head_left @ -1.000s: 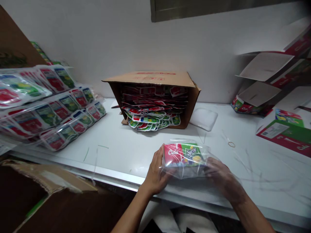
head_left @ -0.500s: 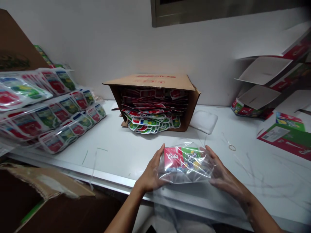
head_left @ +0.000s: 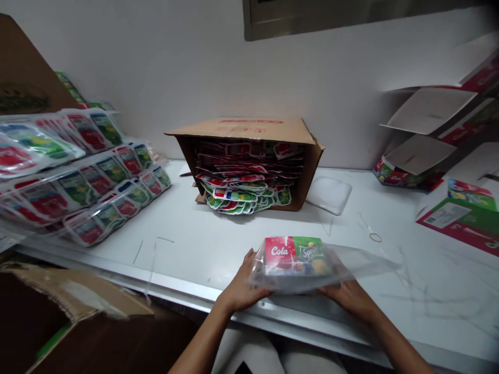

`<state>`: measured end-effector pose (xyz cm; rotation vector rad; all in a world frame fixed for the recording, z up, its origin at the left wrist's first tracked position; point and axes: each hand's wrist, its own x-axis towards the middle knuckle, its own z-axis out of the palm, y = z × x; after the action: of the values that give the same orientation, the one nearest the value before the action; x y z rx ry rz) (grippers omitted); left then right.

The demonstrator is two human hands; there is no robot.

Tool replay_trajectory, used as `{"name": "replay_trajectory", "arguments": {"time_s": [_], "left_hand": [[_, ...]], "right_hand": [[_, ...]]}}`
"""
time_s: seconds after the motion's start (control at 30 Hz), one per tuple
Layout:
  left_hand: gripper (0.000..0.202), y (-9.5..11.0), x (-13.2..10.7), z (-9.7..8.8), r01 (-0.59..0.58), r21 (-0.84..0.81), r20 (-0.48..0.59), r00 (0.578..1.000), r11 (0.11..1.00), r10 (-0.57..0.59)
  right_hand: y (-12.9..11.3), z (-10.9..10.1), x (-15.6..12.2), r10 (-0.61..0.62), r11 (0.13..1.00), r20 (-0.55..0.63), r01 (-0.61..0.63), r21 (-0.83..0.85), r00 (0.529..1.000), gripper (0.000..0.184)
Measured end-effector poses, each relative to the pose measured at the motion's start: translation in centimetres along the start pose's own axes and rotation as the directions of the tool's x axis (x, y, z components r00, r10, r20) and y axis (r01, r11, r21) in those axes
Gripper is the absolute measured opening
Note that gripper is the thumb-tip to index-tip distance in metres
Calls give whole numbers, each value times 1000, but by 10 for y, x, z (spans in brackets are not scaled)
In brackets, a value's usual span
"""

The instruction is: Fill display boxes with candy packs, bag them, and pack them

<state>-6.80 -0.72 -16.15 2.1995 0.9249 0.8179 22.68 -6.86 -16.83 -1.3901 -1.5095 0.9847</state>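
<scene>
A clear plastic bag [head_left: 351,262] holds a stack of red and green cards [head_left: 296,254] printed "Cola" and "Sprite". It sits near the front edge of the white table [head_left: 202,239]. My left hand [head_left: 239,288] grips the bag's left end, fingers curled round it. At the bag's near right side, my right hand [head_left: 349,296] holds it from below, with the fingers partly hidden under the plastic. The bag's open end trails to the right.
A cardboard box [head_left: 249,130] on its side holds several loose printed cards, at the table's middle back. Bagged card packs [head_left: 78,182] are piled at left. Folded printed cartons [head_left: 456,208] lie at right. A rubber band [head_left: 375,237] and an empty bag [head_left: 329,193] lie nearby.
The bag has been lowered and laid flatter. My right hand slid from its right end to underneath. The plastic's open end now spreads to the right.
</scene>
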Motion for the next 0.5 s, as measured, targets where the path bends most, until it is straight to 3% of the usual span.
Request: {"name": "replay_trajectory", "arguments": {"time_s": [0.1, 0.2, 0.3, 0.37, 0.43, 0.5], "left_hand": [[99, 2, -3, -5, 45, -10, 85, 995, 999, -44], [132, 11, 5, -5, 49, -144, -52, 997, 988, -57], [138, 18, 17, 11, -39, -370, -157, 987, 928, -21], [134, 18, 21, 26, -43, -475, -178, 983, 879, -48], [125, 17, 20, 37, 12, -530, -162, 980, 848, -115], [108, 16, 14, 39, 97, -559, -66, 985, 823, -161]], "right_hand": [[1, -1, -5, 59, 998, 118, -56, -29, 991, 91], [-12, -2, 0, -56, 997, 80, 52, 52, 995, 114], [-23, 5, 8, -159, 973, -5, 158, 167, 987, 124], [-21, 13, 11, -127, 974, 9, 123, 191, 992, 115], [-13, 20, 10, -29, 987, 91, 14, 161, 995, 95], [-1, 21, 7, 67, 989, 189, -90, 116, 980, 74]]}}
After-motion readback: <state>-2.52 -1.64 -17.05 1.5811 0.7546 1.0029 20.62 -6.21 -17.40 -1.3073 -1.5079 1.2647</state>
